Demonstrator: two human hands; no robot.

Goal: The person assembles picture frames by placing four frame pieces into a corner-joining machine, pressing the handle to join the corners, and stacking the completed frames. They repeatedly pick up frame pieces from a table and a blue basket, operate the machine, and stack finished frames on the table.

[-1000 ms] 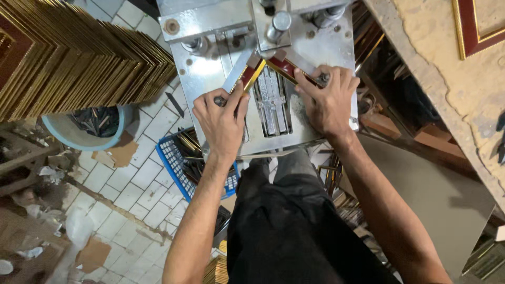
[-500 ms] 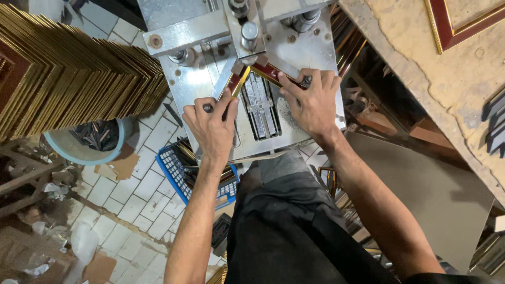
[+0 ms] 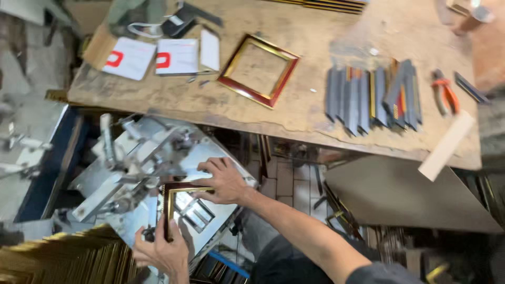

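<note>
Pressing 2 joined moulding strips (image 3: 176,197) flat on the metal joining machine (image 3: 158,173), the right hand (image 3: 223,181) and left hand (image 3: 163,250) gripped 1 leg each, steadying the corner.

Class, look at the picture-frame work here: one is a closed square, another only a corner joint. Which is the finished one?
The red-and-gold square frame lying on the wooden workbench has all four sides joined. The piece under the hands on the metal machine is just an L-shaped corner.
</note>
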